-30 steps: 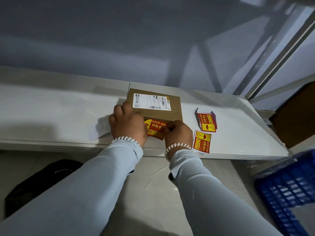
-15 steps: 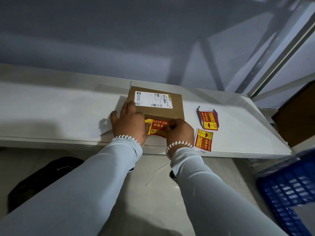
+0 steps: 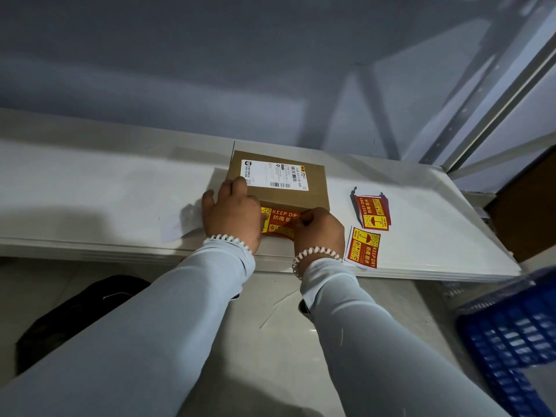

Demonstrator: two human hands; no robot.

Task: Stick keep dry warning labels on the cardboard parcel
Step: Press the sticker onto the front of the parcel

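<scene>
A brown cardboard parcel (image 3: 313, 198) with a white shipping label (image 3: 273, 175) on top lies on the white shelf (image 3: 105, 200). A red and yellow KEEP DRY label (image 3: 279, 222) lies against the parcel's near side. My left hand (image 3: 230, 216) rests on the parcel's near left corner, covering the label's left end. My right hand (image 3: 320, 230) presses its fingers on the label's right end. The hands hide the label's lower edge and both ends.
A stack of the same labels (image 3: 372, 212) lies right of the parcel, and a single label (image 3: 362, 247) sits near the shelf's front edge. A blue plastic crate (image 3: 511, 338) stands low at the right. A dark bag (image 3: 75, 314) lies on the floor at left.
Both hands stay on the label at the parcel's near side. The left hand has slid a little further up over the parcel's corner. The label looks flatter against the box.
</scene>
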